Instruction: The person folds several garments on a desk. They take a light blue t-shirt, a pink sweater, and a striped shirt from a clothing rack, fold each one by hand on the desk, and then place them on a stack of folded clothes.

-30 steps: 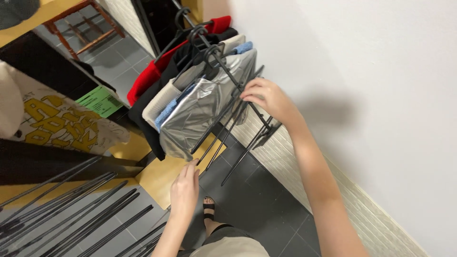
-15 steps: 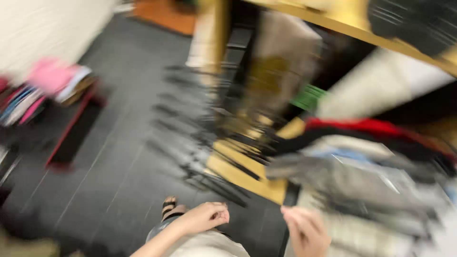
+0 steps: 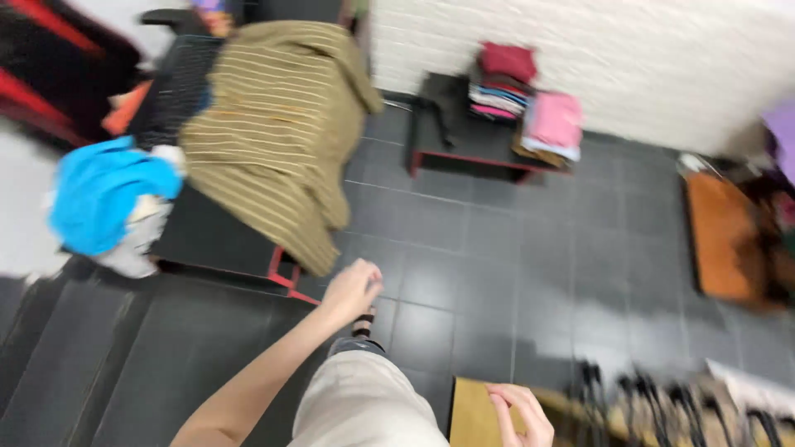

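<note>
Bare left hand (image 3: pixel 352 288), right hand (image 3: pixel 517 411)

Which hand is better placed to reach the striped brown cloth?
Left. The left hand hangs empty just below the striped brown cloth; the right hand sits low by the wooden board, farther off.

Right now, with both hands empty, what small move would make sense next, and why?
Probably reach the left hand a little further toward the olive striped cloth draped over the low black table. That hand is loosely curled, holds nothing and is already nearest the cloth's hanging edge, while the right hand sits low by the tan board.
</note>
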